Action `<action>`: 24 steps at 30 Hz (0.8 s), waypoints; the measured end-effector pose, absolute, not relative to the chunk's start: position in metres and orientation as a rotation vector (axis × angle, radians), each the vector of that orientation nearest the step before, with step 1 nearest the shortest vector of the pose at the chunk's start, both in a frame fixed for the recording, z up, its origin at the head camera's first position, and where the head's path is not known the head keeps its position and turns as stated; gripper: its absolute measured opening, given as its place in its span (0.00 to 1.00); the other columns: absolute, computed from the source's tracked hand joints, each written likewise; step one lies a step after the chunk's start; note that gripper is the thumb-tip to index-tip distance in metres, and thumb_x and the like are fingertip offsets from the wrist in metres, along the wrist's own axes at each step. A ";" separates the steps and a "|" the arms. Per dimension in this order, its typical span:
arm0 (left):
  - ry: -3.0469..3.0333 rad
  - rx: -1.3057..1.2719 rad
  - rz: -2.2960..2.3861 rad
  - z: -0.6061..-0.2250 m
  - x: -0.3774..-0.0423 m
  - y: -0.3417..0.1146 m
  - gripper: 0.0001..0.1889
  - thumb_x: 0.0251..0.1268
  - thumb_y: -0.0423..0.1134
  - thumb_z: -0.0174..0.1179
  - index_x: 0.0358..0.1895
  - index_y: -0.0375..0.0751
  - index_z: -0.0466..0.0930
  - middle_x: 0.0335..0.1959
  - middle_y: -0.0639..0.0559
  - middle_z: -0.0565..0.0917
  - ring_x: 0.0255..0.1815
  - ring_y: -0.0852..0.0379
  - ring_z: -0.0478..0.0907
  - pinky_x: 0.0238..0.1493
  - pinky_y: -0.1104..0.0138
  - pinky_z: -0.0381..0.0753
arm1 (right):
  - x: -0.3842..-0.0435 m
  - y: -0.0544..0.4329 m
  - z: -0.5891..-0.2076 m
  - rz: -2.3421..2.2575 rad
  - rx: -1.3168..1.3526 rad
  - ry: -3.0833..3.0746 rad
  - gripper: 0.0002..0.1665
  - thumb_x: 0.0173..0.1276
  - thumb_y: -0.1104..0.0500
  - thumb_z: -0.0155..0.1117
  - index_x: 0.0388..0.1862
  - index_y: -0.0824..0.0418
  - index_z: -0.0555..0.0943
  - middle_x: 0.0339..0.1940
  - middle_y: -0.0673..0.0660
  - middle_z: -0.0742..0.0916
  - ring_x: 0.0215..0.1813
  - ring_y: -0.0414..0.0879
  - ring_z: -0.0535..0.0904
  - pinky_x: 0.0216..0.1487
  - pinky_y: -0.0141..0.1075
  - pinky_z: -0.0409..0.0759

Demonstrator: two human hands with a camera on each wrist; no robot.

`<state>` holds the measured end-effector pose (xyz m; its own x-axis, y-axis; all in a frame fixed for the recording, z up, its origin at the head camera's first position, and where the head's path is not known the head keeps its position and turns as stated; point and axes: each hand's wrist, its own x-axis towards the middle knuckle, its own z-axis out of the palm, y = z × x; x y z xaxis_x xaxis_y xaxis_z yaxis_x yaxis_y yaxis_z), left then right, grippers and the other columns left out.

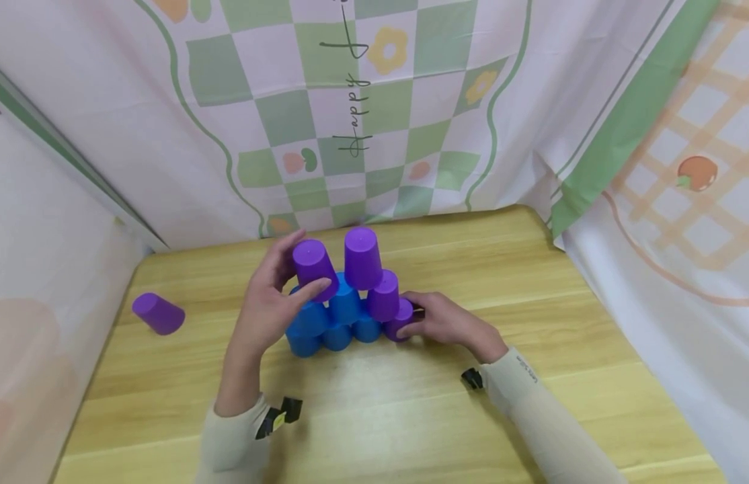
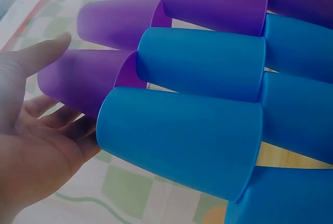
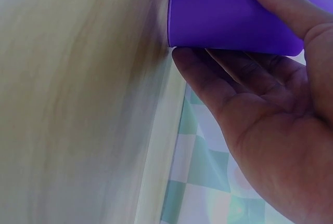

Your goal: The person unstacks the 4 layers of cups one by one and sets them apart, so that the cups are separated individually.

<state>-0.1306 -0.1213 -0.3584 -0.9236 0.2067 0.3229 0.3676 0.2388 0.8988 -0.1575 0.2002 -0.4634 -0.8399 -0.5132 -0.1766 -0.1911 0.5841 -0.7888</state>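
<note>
A pyramid of upside-down cups stands mid-table, blue cups (image 1: pixel 337 337) on the left and purple ones on the right and top. My left hand (image 1: pixel 267 296) has its thumb and fingers around the upper left purple cup (image 1: pixel 314 265), which sits over the blue second row. In the left wrist view, the thumb (image 2: pixel 44 53) lies along that cup's side. Beside it stands another top purple cup (image 1: pixel 362 259). At the lower right, my right hand (image 1: pixel 438 318) holds the bottom-row purple cup (image 3: pixel 229 16) between thumb and fingers, its rim at the table.
A single purple cup (image 1: pixel 159 314) stands apart on the left side of the wooden table (image 1: pixel 471 417). Checked cloth (image 1: pixel 374 114) hangs behind the back edge, and more cloth (image 1: pixel 671 202) closes off the right. Black straps (image 1: pixel 279 417) sit at both wrists.
</note>
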 end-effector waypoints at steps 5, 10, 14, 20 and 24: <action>-2.358 -0.556 -1.778 -0.358 -0.130 -0.121 0.40 0.66 0.30 0.72 0.79 0.48 0.66 0.68 0.46 0.79 0.69 0.48 0.78 0.73 0.49 0.78 | -0.157 0.200 -0.462 -1.148 -0.573 2.425 0.28 0.67 0.50 0.79 0.64 0.52 0.82 0.55 0.49 0.89 0.57 0.46 0.84 0.65 0.50 0.83; -2.352 -0.567 -1.761 -0.359 -0.132 -0.120 0.37 0.66 0.28 0.71 0.77 0.45 0.68 0.68 0.45 0.79 0.67 0.47 0.79 0.71 0.47 0.79 | -0.156 0.199 -0.462 -1.148 -0.579 2.432 0.28 0.66 0.50 0.79 0.63 0.53 0.82 0.54 0.49 0.89 0.57 0.46 0.85 0.65 0.50 0.84; -2.351 -0.568 -1.756 -0.359 -0.132 -0.120 0.36 0.66 0.28 0.71 0.76 0.45 0.68 0.67 0.45 0.79 0.66 0.47 0.80 0.71 0.48 0.80 | -0.157 0.199 -0.462 -1.150 -0.581 2.434 0.28 0.66 0.51 0.79 0.63 0.53 0.82 0.54 0.50 0.89 0.57 0.46 0.85 0.64 0.49 0.84; -2.347 -0.564 -1.748 -0.360 -0.132 -0.120 0.36 0.66 0.28 0.71 0.76 0.45 0.68 0.67 0.45 0.79 0.66 0.47 0.80 0.71 0.48 0.80 | -0.157 0.199 -0.462 -1.154 -0.582 2.428 0.29 0.66 0.51 0.79 0.63 0.53 0.82 0.54 0.49 0.89 0.57 0.46 0.85 0.65 0.49 0.84; -2.354 -0.558 -1.732 -0.360 -0.131 -0.119 0.36 0.67 0.29 0.71 0.76 0.45 0.68 0.67 0.45 0.79 0.67 0.46 0.79 0.71 0.47 0.79 | -0.157 0.199 -0.463 -1.151 -0.580 2.433 0.28 0.66 0.50 0.79 0.63 0.52 0.82 0.54 0.49 0.89 0.57 0.45 0.85 0.65 0.49 0.84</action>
<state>-0.1312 -0.1186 -0.3600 -0.9163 0.1983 0.3479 0.3911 0.2569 0.8838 -0.1573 0.1991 -0.4631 -0.8399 -0.5171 -0.1648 -0.2004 0.5777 -0.7913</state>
